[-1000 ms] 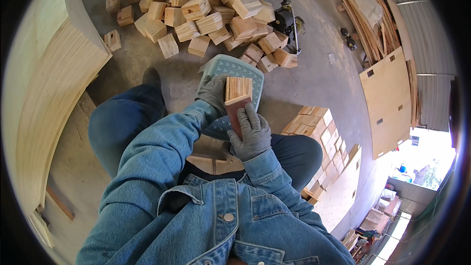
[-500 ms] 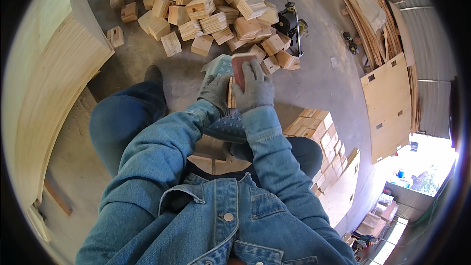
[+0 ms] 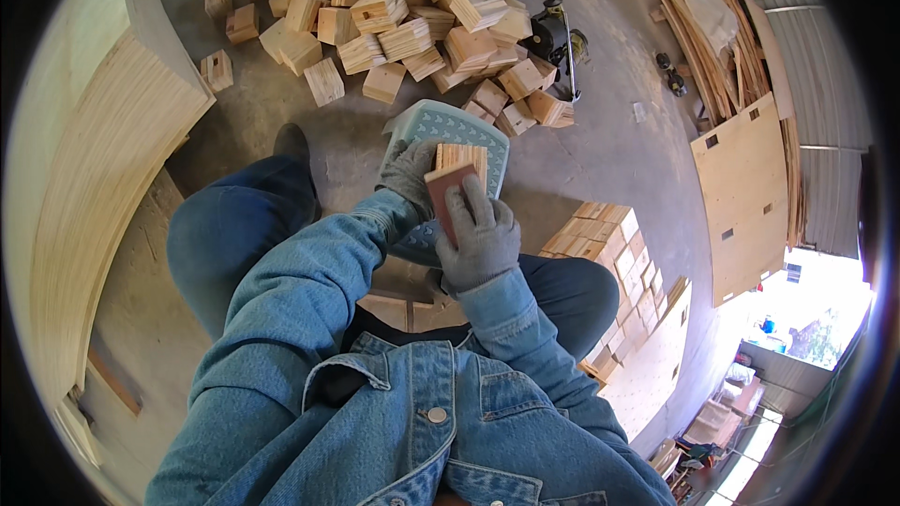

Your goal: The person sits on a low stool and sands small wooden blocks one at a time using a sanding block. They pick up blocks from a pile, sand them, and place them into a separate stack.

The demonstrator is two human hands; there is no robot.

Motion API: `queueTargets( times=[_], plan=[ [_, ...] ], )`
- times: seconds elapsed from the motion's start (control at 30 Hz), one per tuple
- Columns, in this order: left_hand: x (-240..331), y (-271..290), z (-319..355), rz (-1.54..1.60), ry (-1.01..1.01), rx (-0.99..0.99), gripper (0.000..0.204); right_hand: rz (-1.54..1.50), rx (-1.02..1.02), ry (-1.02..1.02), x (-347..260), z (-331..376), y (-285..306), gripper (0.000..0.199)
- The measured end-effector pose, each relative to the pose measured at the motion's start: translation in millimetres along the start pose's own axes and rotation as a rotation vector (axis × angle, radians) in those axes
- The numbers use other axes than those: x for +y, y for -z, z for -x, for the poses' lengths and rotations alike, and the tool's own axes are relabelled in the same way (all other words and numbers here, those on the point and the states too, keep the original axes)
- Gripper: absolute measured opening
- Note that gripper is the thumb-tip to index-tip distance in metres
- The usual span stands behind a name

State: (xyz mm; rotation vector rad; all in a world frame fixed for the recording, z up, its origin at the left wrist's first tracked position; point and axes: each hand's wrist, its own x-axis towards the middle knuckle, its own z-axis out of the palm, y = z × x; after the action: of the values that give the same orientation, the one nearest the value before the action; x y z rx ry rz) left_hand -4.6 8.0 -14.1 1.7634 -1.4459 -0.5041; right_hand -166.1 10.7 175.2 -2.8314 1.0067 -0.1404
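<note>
A blue-green plastic stool with a raised pattern stands between my knees. On it rests a layered plywood block, its striped edge facing up. My left hand, in a grey glove, grips the block from its left side. In my gloved right hand is a reddish-brown sanding block, the fingers laid along its face. The sanding block overlaps the near end of the plywood block; whether the two touch there I cannot tell.
A heap of wooden blocks lies ahead on the concrete floor, with a dark power tool at its right. Blocks are stacked neatly by my right knee. A tall stack of plywood sheets stands left; boards lean at right.
My right hand and the sanding block have come back toward me, from the far end of the plywood block to its near end. My left hand stays in place.
</note>
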Motion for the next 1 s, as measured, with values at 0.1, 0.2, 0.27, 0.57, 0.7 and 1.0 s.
queueTargets(
  times=[0.1,0.2,0.27,0.57,0.7,1.0],
  plan=[
    [-7.8,-3.8,-2.0,-0.006,0.039,-0.006,0.078,0.016,-0.009,-0.05,-1.0,-47.8,-1.1,0.068],
    [0.7,1.2,-4.8,-0.055,0.08,-0.035,0.077,0.034,-0.009,-0.088,7.8,-90.4,-2.2,0.068],
    [10.2,6.1,-6.4,-0.111,0.104,-0.046,0.075,0.044,0.022,-0.065,18.5,-102.3,-8.8,0.069],
    [14.8,18.2,-3.9,0.101,0.039,-0.013,0.085,-0.085,0.025,-0.002,16.8,10.6,-9.8,0.078],
    [-3.1,0.5,-3.3,0.211,0.097,0.0,0.082,-0.091,0.05,0.057,17.6,31.4,-9.3,0.076],
    [16.2,28.0,2.6,0.06,0.089,-0.012,0.101,0.0,0.016,-0.186,39.6,-84.8,-9.5,0.07]
  ],
)
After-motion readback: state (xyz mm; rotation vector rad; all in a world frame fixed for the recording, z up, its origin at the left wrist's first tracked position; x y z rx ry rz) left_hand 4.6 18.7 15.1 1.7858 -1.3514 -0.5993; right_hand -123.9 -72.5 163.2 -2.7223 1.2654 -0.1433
